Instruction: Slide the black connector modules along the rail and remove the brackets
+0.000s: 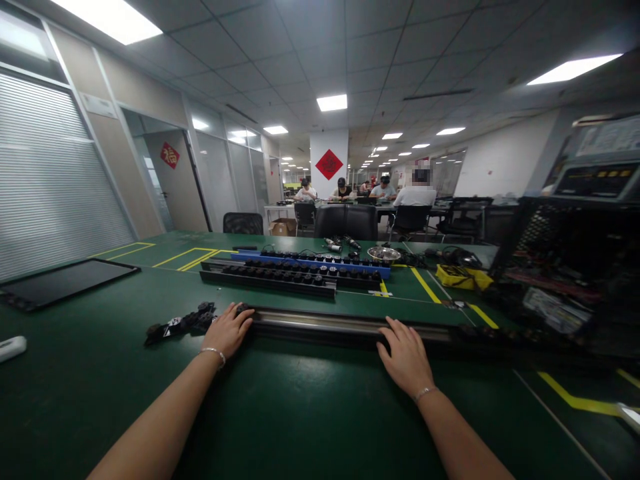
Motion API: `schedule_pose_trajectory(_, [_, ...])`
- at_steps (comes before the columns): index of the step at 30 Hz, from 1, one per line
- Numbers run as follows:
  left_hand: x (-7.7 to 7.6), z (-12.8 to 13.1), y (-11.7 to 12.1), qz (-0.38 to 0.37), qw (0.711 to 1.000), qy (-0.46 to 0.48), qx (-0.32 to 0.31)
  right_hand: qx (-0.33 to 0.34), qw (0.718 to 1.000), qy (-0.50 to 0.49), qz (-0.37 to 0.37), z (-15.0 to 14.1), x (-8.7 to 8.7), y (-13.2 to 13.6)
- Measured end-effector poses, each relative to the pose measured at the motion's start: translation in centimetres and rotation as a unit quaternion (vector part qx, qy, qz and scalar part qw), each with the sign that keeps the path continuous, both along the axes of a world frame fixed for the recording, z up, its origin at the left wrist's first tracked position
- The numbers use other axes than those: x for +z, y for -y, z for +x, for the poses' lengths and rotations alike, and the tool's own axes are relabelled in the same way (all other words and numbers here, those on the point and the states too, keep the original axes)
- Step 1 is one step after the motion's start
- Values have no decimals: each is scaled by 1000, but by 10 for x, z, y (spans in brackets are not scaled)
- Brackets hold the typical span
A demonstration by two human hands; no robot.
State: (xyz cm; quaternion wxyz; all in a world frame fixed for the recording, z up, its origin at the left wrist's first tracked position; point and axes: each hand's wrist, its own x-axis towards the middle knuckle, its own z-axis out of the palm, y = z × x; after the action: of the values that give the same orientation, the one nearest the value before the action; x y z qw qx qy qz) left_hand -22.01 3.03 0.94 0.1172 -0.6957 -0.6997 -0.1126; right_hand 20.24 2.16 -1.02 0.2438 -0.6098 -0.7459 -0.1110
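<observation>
In front of me a long black rail [320, 325] with a shiny metal channel lies across the green table. At its left end my left hand [227, 333] is closed with curved fingers round a small black part [243, 309], whose exact kind is partly hidden. My right hand [407, 357] rests on the rail's near edge further right, palm down, fingers apart and holding nothing. Just left of my left hand lies a loose cluster of small black parts [183, 321]. The rail's right end fades into dark shadow.
Behind the rail lie black rails [270, 279] and a blue rail [370, 268] bearing rows of black round parts. A metal bowl [384, 254], yellow box [456, 277] and open-sided equipment [560, 267] stand right; a black tray [70, 283] lies left. Several people sit beyond.
</observation>
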Motion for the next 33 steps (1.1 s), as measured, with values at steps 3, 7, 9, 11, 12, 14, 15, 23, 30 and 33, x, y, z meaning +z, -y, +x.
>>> schedule_pose_trajectory(3, [2,-6,0,-6,1000,-8,1,-1,1000,-2,-2,0,0,0])
schedule_pose_trajectory(7, [2,-17,0,-17,1000,-3,3,1,1000,-4,-5,0,1,1])
schedule_pose_trajectory(9, [0,-22,-1,-20,1000,2,5,2,1000,-3,-7,0,1,1])
schedule_pose_trajectory(11, [-1,-27,-2,-15,1000,7,1,1,1000,-3,-8,0,1,1])
schedule_pose_trajectory(12, [-2,-29,-2,-11,1000,10,0,1,1000,-3,-8,0,1,1])
schedule_pose_trajectory(14, [-3,-33,-2,-4,1000,18,1,1,1000,-2,-6,0,1,1])
schedule_pose_trajectory(15, [-3,-34,-3,-3,1000,22,4,1,1000,-2,-6,1,1,1])
schedule_pose_trajectory(23, [-1,-38,1,-8,1000,23,20,-4,1000,6,-13,0,3,2])
schedule_pose_trajectory(30, [-3,-42,0,-7,999,18,37,-6,1000,12,-5,1,1,1])
schedule_pose_trajectory(33, [-8,-55,3,-3,997,24,69,-4,1000,11,-6,1,1,1])
